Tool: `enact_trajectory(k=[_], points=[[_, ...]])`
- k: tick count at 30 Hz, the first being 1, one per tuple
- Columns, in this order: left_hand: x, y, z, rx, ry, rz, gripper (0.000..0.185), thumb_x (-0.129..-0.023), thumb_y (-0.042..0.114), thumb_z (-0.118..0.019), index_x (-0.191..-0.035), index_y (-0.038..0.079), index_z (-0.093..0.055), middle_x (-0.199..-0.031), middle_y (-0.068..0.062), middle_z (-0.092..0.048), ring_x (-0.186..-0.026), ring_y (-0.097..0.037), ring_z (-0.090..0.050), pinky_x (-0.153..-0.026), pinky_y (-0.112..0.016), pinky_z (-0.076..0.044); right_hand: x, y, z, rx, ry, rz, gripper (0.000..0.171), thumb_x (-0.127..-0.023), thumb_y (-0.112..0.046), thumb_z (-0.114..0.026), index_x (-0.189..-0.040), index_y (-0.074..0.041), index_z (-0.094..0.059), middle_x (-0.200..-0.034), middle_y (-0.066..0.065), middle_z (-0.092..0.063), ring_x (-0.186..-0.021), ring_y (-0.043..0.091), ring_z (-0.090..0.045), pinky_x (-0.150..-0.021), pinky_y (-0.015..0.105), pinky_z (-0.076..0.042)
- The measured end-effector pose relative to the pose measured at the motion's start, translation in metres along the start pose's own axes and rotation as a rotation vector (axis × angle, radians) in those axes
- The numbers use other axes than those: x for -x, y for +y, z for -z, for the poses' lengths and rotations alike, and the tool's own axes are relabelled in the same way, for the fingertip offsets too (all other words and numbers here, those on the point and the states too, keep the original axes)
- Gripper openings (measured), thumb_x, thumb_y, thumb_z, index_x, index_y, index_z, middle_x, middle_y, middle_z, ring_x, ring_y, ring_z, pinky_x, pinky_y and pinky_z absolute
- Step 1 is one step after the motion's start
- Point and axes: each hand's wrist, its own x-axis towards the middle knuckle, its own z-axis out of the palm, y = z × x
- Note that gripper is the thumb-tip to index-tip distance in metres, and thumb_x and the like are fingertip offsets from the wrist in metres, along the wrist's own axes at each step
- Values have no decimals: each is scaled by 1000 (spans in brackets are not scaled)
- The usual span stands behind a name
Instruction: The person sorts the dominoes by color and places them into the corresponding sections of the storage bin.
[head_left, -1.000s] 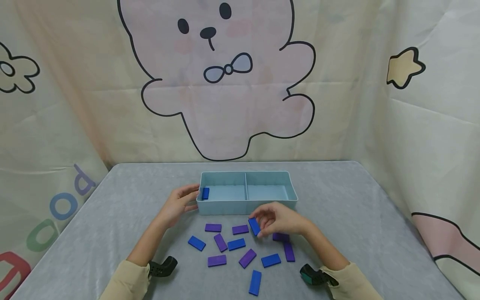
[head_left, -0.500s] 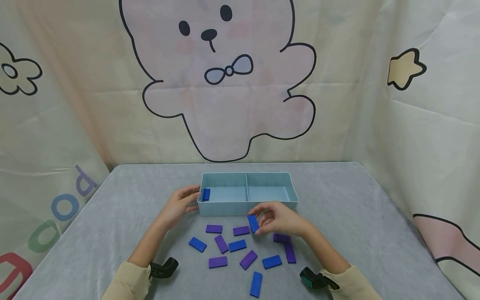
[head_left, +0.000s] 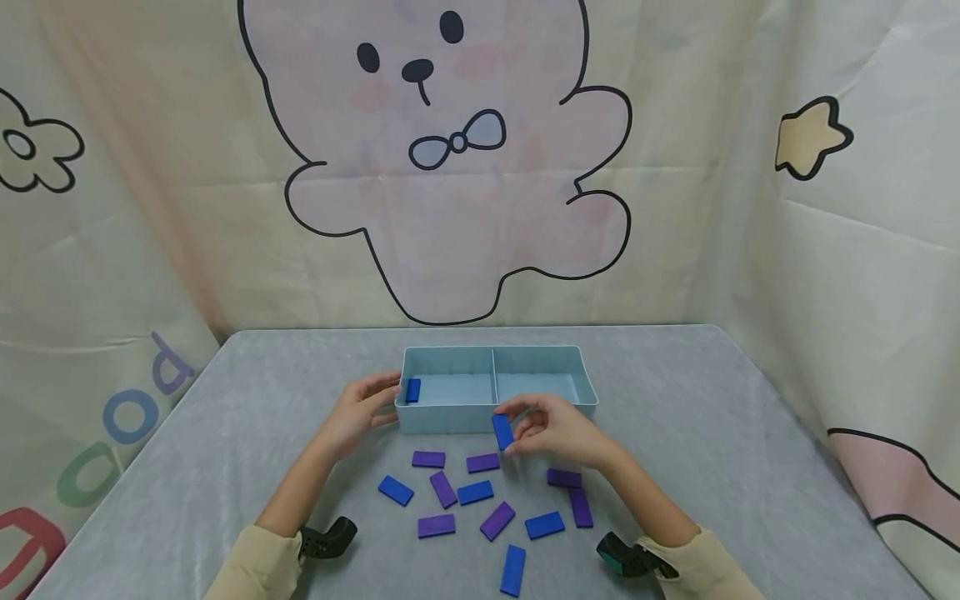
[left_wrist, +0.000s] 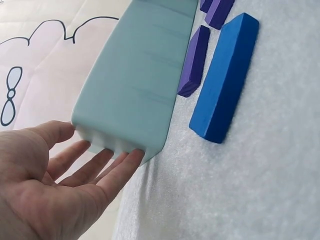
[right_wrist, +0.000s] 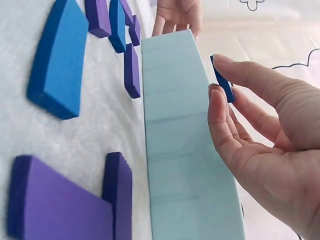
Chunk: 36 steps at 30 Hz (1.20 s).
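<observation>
Blue block: pinched between thumb and fingertips of my right hand, held off the table just in front of the tray. My left hand, fingers spread straight, presses the tray's left end. One blue block lies in the left compartment. On the table: four blue blocks, six purple.

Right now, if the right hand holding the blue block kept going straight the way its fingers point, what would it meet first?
Probably the near wall of the light blue two-compartment plastic tray. The right hand pinches the blue rectangular block just in front of that wall, fingers pointing toward it; depth is unclear, so it might clear the rim.
</observation>
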Motion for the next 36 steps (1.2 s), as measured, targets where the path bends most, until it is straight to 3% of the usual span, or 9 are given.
enact_trajectory(k=[13,36], points=[[1,2,-1,3,11,10,52,-112,15,-51,-156,-11,-40,-160,-32,-41,-144,-49,-47,-109,-56,-51,-13,-11,0,-26,51,9,48,-88,6,-80,-133,9,-65,-123,23,-68,-90,18,-70,-76,24,-61],[-1,-1,-4,-9,77,3,51,-111,18,-55,-154,-8,-46,-158,-30,-46,-140,-47,-53,-106,-51,-55,-43,-28,1,47,120,-5,48,-89,1,-82,-135,1,-68,-114,15,-67,-88,14,-70,-76,27,-60]])
